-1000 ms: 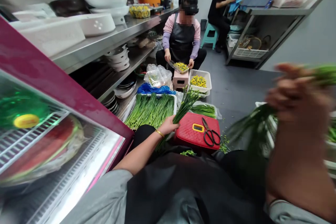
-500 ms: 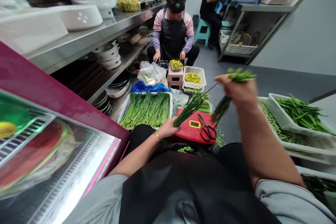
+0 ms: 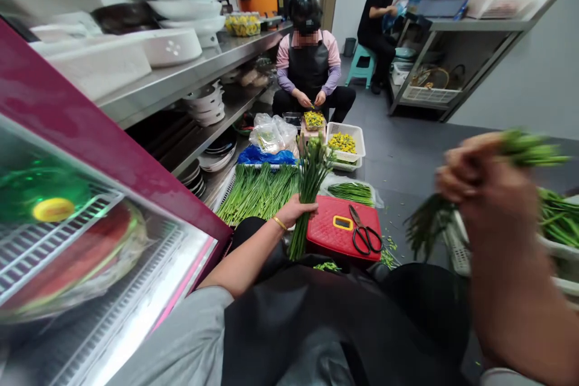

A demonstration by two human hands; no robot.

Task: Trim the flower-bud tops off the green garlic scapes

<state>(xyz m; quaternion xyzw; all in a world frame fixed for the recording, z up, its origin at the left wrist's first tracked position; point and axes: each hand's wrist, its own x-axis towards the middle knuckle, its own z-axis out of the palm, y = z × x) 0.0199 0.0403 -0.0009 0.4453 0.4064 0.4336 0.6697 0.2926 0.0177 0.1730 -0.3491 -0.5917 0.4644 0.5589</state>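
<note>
My left hand [image 3: 294,212] is closed around a bunch of flowering chives [image 3: 312,172], which stands nearly upright above my lap with its buds at the top. Out to the right, my right hand [image 3: 491,184], blurred by motion, grips a smaller bunch of green stems [image 3: 531,149]; one end sticks out above the fist and the darker end hangs below. Black-handled scissors [image 3: 362,235] lie on a red quilted box [image 3: 325,223] between my knees, just right of my left hand. Long chive stems [image 3: 256,190] fill a white basket behind that hand.
A co-worker [image 3: 310,54] sits ahead, fingers over a tub of yellow flowers [image 3: 313,119]. Left are a steel shelf [image 3: 181,75] with dishes and a glass-fronted cooler [image 3: 194,253]. Green beans [image 3: 558,217] sit at right. Another person [image 3: 377,18] sits farther back.
My right hand has swung farther right with its stems. The bunch in my left hand has gone from slanted to nearly upright. The co-worker's hands have come together over the yellow flowers.
</note>
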